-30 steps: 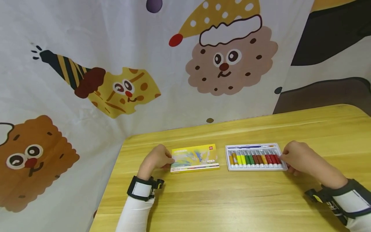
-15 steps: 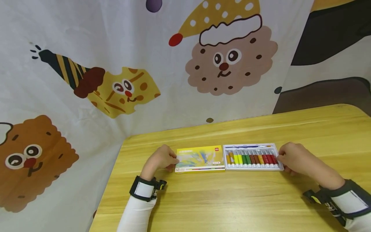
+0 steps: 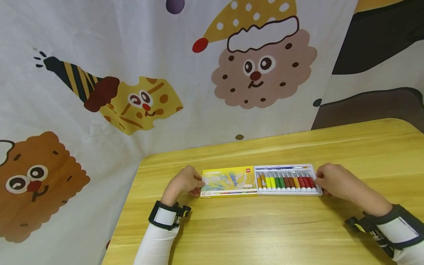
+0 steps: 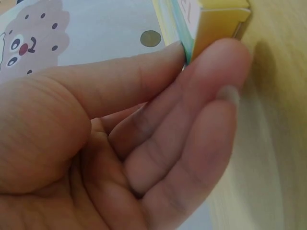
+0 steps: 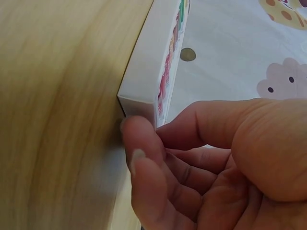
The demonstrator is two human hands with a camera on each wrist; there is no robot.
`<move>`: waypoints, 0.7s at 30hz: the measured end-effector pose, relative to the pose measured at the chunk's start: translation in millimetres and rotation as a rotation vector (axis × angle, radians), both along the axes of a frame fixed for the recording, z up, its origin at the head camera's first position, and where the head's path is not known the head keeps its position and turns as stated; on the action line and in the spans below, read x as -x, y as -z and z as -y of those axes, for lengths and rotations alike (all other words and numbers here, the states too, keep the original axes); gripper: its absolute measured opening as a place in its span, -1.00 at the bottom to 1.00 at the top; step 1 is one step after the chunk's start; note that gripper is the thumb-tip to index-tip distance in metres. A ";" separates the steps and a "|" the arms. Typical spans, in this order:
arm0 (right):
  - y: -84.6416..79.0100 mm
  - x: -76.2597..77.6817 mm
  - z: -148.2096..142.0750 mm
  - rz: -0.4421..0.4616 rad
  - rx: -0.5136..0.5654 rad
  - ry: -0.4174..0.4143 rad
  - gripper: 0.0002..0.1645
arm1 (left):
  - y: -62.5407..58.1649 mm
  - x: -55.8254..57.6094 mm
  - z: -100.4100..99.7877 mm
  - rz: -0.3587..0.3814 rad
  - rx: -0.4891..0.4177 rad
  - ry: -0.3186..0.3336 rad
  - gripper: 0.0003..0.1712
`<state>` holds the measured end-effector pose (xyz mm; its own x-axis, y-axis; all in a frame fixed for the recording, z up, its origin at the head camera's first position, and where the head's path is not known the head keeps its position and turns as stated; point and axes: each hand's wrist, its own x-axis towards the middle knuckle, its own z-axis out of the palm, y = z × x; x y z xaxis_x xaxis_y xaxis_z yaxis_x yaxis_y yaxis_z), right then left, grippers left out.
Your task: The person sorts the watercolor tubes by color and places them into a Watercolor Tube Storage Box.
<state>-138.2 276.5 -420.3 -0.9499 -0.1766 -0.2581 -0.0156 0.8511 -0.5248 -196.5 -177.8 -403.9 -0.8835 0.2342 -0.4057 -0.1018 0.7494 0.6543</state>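
A yellow paint box point(image 3: 229, 182) with a blue and yellow print lies flat on the table. My left hand point(image 3: 183, 181) pinches its left end between thumb and fingers, and the left wrist view shows the thumb at the box's upper edge point(image 4: 218, 24). Right against the box's other end sits a white tray point(image 3: 281, 194) holding a row of paint tubes point(image 3: 286, 182) in yellow, green, brown and red. A blue paintbrush point(image 3: 281, 168) lies along the tray's far side. At the tray's right end my right hand point(image 3: 338, 182) pinches the white corner point(image 5: 139, 108).
The wooden table point(image 3: 251, 228) extends in front of both hands and off to the right. Behind it hangs a white cloth point(image 3: 192, 121) printed with cartoon cookies and cheese. Each wrist carries a strapped camera point(image 3: 182, 211).
The box has moved right and the tray left, each with its hand, so the gap between them has closed. Over the last half second the tray has shifted slightly further left.
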 end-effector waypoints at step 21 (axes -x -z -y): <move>2.2 3.6 -5.3 -0.040 0.003 -0.048 -0.90 | -1.9 -2.1 -4.0 0.002 -0.009 -0.013 -0.85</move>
